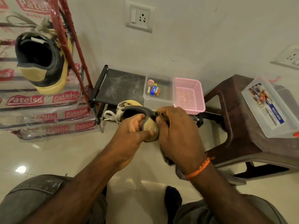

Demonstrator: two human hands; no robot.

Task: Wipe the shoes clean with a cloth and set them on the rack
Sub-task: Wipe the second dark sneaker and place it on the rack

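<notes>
Pale glossy floor tiles meet a cream wall carrying a switch-and-socket plate at twelve o'clock and a second socket plate, cut off by the frame, at three o'clock. Red "Patelsa" labels repeat across the clear plastic wrap on the rack at nine o'clock; higher up, the writing is cropped and unreadable. One black-and-tan shoe sits on that rack at ten o'clock, heel toward the camera, laces trailing upward. At centre, the left hand curls its fingers round the heel collar of the second shoe, thumb inside the opening. The right hand closes round a dark cloth pressed against the shoe's heel; most of the cloth is hidden under the palm. Behind them a low black shelf bears a clear tub holding several small batteries and a round pinkish item I cannot identify, with an open-weave pink basket just beside it. On the brown stool at three o'clock lies a lidded clear box labelled "MULTI-BOX"; its smaller print is too blurred to read.
</notes>
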